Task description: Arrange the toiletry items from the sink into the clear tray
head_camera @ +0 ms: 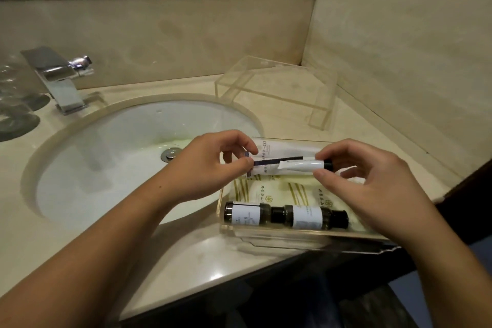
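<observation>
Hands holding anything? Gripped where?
Right hand pinches the white tube at its black cap end; left hand pinches a flat sachet at its left end.

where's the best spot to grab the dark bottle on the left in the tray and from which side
Grip the left dark bottle across its labelled body, coming straight down from above. It lies on its side along the near wall of the clear tray, its cap close against the second bottle, so the ends are boxed in. The rounded middle is the only open part, probably best pinched front to back.

Bottle labels [246, 212] — print illegible
</observation>
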`<state>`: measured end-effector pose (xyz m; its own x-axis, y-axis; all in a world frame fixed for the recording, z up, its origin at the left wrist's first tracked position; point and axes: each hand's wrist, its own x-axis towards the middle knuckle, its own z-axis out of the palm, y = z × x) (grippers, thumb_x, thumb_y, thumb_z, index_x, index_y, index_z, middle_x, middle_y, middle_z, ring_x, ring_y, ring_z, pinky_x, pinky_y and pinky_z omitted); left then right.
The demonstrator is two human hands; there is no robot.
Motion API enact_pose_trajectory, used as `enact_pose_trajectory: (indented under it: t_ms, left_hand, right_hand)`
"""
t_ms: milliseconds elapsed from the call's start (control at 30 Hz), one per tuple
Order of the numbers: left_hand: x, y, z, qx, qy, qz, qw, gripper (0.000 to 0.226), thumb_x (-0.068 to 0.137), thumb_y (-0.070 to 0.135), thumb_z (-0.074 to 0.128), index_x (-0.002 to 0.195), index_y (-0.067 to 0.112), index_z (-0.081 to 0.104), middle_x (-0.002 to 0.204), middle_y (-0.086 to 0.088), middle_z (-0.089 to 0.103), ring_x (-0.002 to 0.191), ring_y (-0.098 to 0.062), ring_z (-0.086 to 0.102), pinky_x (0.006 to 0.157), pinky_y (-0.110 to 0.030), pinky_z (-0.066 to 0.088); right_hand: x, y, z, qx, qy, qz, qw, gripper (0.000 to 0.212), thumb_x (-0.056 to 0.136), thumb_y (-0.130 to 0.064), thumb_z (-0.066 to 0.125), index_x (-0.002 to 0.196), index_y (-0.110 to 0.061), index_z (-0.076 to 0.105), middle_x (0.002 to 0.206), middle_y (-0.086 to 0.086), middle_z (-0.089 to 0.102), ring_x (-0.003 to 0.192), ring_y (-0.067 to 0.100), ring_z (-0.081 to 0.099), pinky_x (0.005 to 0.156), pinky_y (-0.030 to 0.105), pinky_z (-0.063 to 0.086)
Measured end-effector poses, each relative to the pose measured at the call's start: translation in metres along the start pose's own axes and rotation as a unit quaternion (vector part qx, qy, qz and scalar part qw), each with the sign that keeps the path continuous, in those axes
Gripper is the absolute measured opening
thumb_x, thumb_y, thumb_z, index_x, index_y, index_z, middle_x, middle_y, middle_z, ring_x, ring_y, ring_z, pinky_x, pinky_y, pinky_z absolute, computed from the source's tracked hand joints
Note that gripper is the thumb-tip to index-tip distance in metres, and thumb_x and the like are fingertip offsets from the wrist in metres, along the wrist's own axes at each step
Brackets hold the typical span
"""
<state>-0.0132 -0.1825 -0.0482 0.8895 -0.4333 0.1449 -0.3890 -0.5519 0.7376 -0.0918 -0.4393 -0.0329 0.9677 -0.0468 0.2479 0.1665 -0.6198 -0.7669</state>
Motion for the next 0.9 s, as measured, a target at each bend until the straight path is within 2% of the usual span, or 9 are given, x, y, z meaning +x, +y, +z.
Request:
enact_pose_trajectory:
  t_ms: [67,267,433,633,767,833,900]
  left_hand:
    - [0.000,-0.004,0.001,0.035,0.003,0.010,0.999,0.009,0.092,0.035,0.066,0.098,0.041,0.069,0.091,0.020,0.068,0.088,-0.003,0.055,0.067,-0.011,0.040]
    - [0.001,-0.010,0.002,0.109,0.005,0.041,0.993,0.012,0.094,0.043,0.062,0.101,0.046,0.070,0.110,0.024,0.055,0.112,0.004,0.043,0.079,-0.016,0.038]
    - [0.003,-0.010,0.004,0.141,0.016,0.062,0.988,0.023,0.085,0.058,0.063,0.102,0.045,0.073,0.104,0.023,0.056,0.107,0.003,0.045,0.078,-0.016,0.036]
    - [0.004,-0.012,0.002,0.124,0.041,0.060,0.990,0.016,0.085,0.053,0.063,0.095,0.046,0.073,0.100,0.024,0.060,0.104,0.004,0.047,0.074,-0.015,0.035]
    - [0.002,-0.013,-0.002,0.129,0.007,0.069,0.989,0.018,0.087,0.052,0.064,0.098,0.045,0.076,0.101,0.024,0.061,0.104,-0.002,0.049,0.077,-0.018,0.036]
    - [0.000,-0.014,-0.002,0.128,-0.004,0.077,0.989,0.019,0.087,0.052,0.063,0.099,0.046,0.076,0.101,0.023,0.061,0.105,-0.004,0.049,0.078,-0.018,0.037]
    - [-0.001,-0.013,-0.003,0.128,-0.011,0.086,0.988,0.020,0.086,0.054,0.062,0.101,0.048,0.075,0.102,0.023,0.062,0.106,-0.005,0.050,0.078,-0.018,0.037]
  right_hand:
    - [0.000,0.000,0.002,-0.007,-0.014,0.004,1.000,0.014,0.082,-0.027,0.078,0.090,-0.037,0.072,0.092,-0.022,0.072,0.091,-0.002,0.067,0.086,0.029,0.053]
    - [0.003,0.001,0.005,-0.041,-0.039,0.007,0.998,0.016,0.081,-0.029,0.079,0.087,-0.040,0.071,0.090,-0.031,0.068,0.092,-0.011,0.061,0.076,0.013,0.043]
    - [0.009,-0.001,0.004,-0.056,-0.072,-0.001,0.996,0.016,0.077,-0.031,0.082,0.084,-0.042,0.072,0.090,-0.033,0.067,0.093,-0.012,0.060,0.075,0.015,0.045]
    - [0.015,-0.004,0.007,-0.090,-0.105,-0.019,0.990,0.019,0.072,-0.040,0.082,0.084,-0.049,0.071,0.086,-0.024,0.070,0.093,-0.011,0.057,0.069,0.018,0.044]
    - [0.019,-0.011,0.013,-0.119,-0.118,-0.067,0.984,0.016,0.071,-0.035,0.085,0.081,-0.042,0.073,0.083,-0.022,0.067,0.095,-0.006,0.057,0.073,0.005,0.040]
    - [0.021,-0.014,0.017,-0.146,-0.125,-0.080,0.978,0.019,0.070,-0.033,0.087,0.081,-0.040,0.074,0.077,-0.020,0.061,0.088,-0.002,0.057,0.073,0.003,0.037]
    - [0.022,-0.015,0.019,-0.156,-0.137,-0.074,0.975,0.019,0.070,-0.036,0.087,0.084,-0.041,0.074,0.080,-0.020,0.058,0.083,-0.003,0.056,0.069,0.005,0.037]
